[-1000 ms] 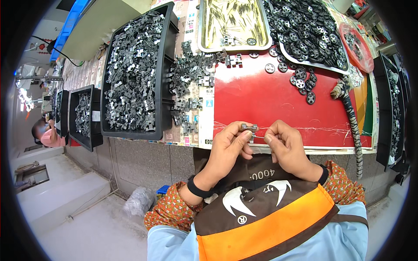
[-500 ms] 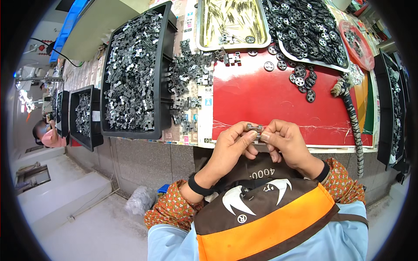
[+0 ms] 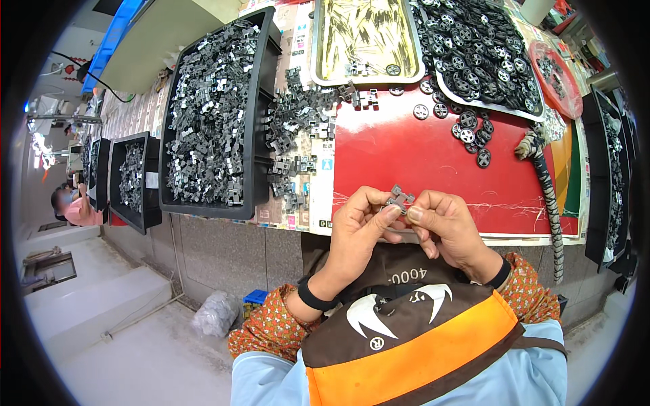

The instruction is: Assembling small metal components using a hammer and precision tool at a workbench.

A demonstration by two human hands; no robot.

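In front of my chest, over the table's front edge, a small grey chassis-like plastic part is pinched between the thumb and fingers of my left hand. My right hand is closed beside it, with thumb and forefinger pressed together at the part's right edge. What those fingertips hold, if anything, is hidden. Loose black toy wheels with silvery spokes lie beyond on a red sheet. Similar grey parts are heaped to the left of the sheet.
A deep black bin full of grey parts stands left, with a smaller bin beyond. At the back are a metal tray of thin pins and a wheel-filled tray. A wrapped rod lies right. A person sits far left.
The grey part has turned between my fingers and now sticks up above the fingertips. My right thumb has shifted slightly down, and the view has moved a little.
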